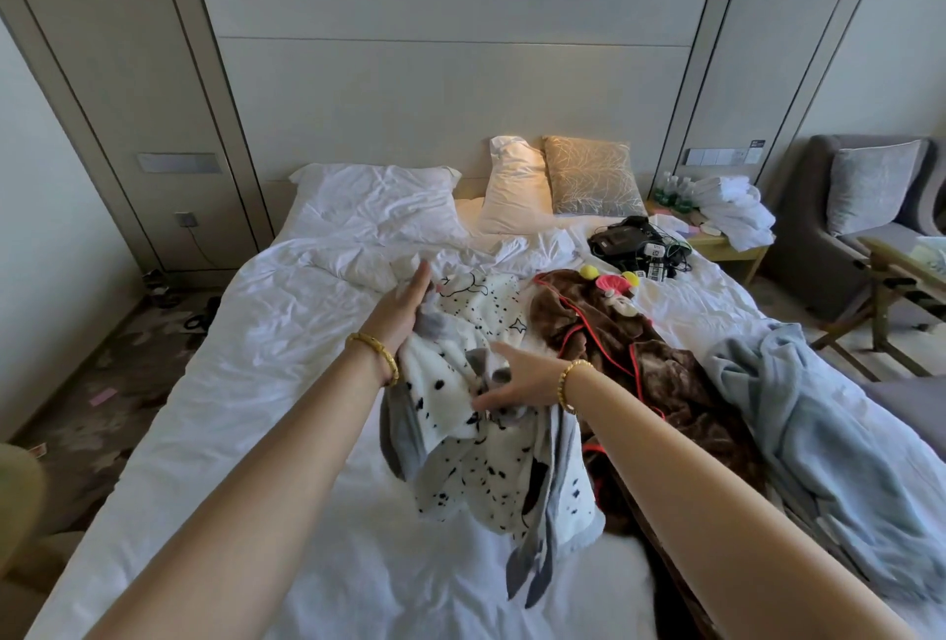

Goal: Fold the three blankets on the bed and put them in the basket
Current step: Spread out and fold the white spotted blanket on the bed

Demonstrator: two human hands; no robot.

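A white blanket with black spots and grey trim (481, 465) lies crumpled in the middle of the bed (245, 383). My left hand (404, 306) holds its upper left part, fingers stretched toward the pillows. My right hand (517, 378) pinches a grey fold near the blanket's middle. To the right lies a brown blanket with red edging (645, 363), with a small toy face at its top. A light blue blanket (819, 434) is heaped on the bed's right edge. No basket is in view.
Pillows (517, 189) lean at the headboard. A black device with cables (635, 245) lies on the bed's far right. A bedside table (716, 240) holds bottles and white towels. A grey armchair (860, 209) and a wooden table (901, 271) stand to the right.
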